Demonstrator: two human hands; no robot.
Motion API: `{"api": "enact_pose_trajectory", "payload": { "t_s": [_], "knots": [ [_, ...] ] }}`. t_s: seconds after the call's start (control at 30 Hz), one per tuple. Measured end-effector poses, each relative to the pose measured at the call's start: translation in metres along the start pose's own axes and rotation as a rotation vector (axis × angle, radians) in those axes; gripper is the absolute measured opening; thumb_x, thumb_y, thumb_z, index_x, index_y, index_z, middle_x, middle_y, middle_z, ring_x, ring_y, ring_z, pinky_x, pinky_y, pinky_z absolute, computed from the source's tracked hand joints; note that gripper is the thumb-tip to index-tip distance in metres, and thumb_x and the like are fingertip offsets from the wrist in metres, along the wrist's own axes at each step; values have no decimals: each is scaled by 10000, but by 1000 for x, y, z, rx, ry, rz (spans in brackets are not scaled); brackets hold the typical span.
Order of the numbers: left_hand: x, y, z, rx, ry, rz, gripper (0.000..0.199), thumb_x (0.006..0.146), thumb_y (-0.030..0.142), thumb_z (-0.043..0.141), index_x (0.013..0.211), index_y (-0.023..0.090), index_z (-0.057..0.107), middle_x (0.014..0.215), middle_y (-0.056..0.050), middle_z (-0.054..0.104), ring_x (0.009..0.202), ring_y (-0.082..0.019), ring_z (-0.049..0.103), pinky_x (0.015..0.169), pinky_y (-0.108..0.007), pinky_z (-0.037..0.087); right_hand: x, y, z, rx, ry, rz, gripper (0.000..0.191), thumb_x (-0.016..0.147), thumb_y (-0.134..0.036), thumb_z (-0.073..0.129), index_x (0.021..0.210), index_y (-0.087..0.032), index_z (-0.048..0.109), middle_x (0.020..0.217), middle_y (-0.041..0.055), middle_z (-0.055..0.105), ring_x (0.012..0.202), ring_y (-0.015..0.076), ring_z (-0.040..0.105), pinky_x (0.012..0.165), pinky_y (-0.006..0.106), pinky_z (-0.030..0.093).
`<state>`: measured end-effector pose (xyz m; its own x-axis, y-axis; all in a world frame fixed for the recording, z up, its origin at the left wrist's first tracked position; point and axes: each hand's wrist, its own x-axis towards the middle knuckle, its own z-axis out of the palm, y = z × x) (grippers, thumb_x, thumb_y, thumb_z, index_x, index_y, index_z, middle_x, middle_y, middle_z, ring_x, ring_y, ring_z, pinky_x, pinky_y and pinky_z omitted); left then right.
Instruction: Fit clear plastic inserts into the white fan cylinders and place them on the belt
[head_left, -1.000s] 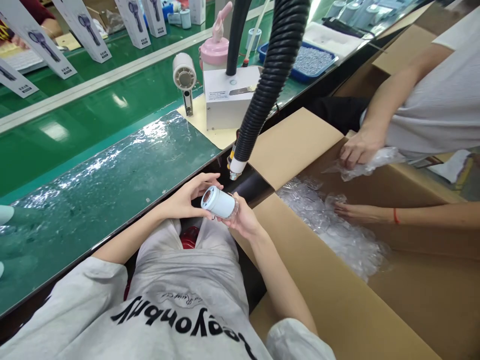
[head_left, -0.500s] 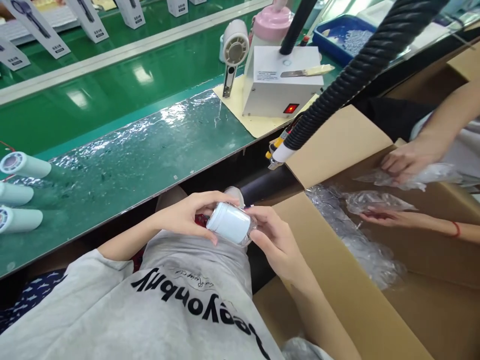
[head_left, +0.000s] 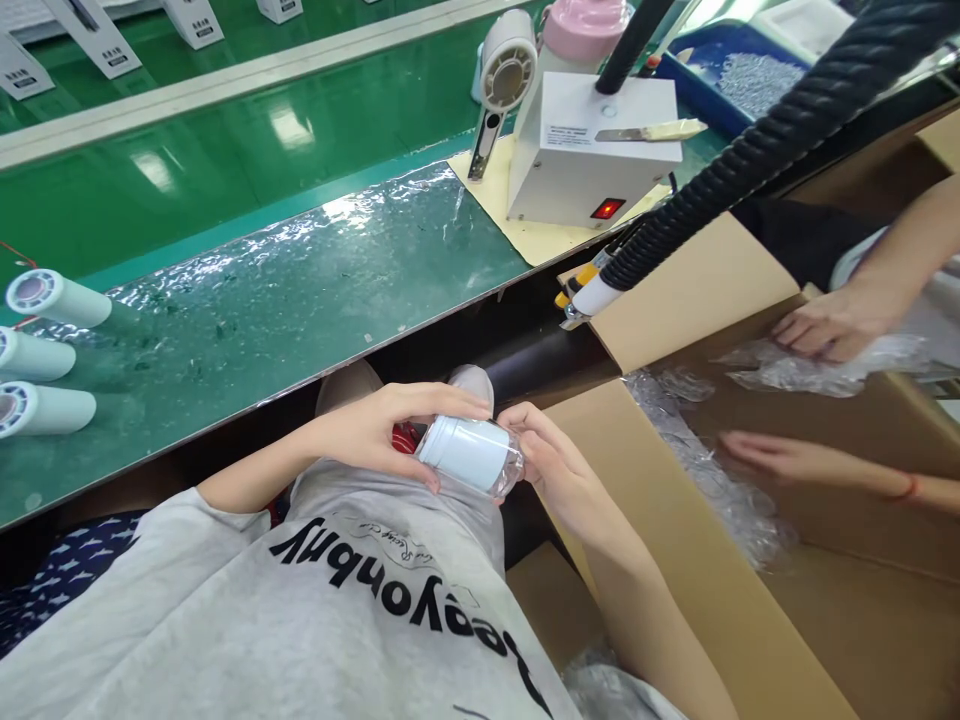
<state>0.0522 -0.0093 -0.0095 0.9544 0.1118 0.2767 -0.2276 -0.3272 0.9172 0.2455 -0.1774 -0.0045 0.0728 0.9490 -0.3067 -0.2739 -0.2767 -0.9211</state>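
Over my lap, a light-blue cylinder [head_left: 466,452] lies tilted in a clear plastic cover [head_left: 512,470], which sticks out past its right end. My left hand [head_left: 379,430] wraps round the cylinder's left end, thumb below and fingers over the top. At the other end my right hand [head_left: 553,455] has its fingertips bunched on the clear cover. Three similar light-blue cylinders with ringed ends, such as the nearest one [head_left: 49,410], lie on the green bench [head_left: 315,290] at the left.
A white machine [head_left: 592,170] with a lit red switch stands at the back beside a handheld fan [head_left: 504,80]. Its black ribbed hose [head_left: 720,170] hangs across the right. Below are a cardboard box [head_left: 675,560], clear plastic wrappings [head_left: 712,480] and a co-worker's hands [head_left: 832,320].
My right fingers have drawn together at the cover's end, showing more of it. A co-worker's banded hand has parted from a clear bag. The view has shifted slightly.
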Motion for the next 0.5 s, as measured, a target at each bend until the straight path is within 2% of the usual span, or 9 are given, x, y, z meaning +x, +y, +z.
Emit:
{"api": "enact_pose_trajectory", "payload": {
  "t_s": [0.13, 0.3, 0.4, 0.5],
  "knots": [
    [-3, -1, 0, -3, 3, -20, 784, 811, 365, 886, 1526, 314, 568, 1519, -136, 632, 1394, -319, 613, 1166, -456, 499, 6, 8, 1, 150, -61, 130, 590, 826, -786, 713, 888, -217, 568, 670, -15, 663, 506, 145, 646, 436, 241, 547],
    [-3, 0, 3, 16, 12, -36, 759, 821, 366, 875, 1516, 315, 574, 1523, -132, 626, 1390, -322, 611, 1177, -472, 481, 11, 8, 5, 228, -123, 251, 638, 783, -830, 703, 902, -221, 552, 593, -2, 685, 431, 153, 630, 365, 213, 476],
    [-3, 3, 6, 33, 28, -14, 672, 844, 329, 853, 1470, 305, 610, 1475, -131, 655, 1353, -306, 631, 1144, -456, 498, 11, 10, 6, 207, -148, 306, 681, 817, -865, 609, 950, -197, 594, 578, 27, 696, 388, 149, 602, 337, 210, 435],
    [-2, 10, 9, 31, 65, -125, 586, 845, 330, 832, 1398, 264, 650, 1388, -132, 689, 1266, -292, 664, 1052, -424, 548, 7, 19, 3, 64, -115, 249, 632, 927, -808, 477, 908, -191, 610, 576, 42, 687, 417, 182, 636, 376, 265, 505]
  ]
}}
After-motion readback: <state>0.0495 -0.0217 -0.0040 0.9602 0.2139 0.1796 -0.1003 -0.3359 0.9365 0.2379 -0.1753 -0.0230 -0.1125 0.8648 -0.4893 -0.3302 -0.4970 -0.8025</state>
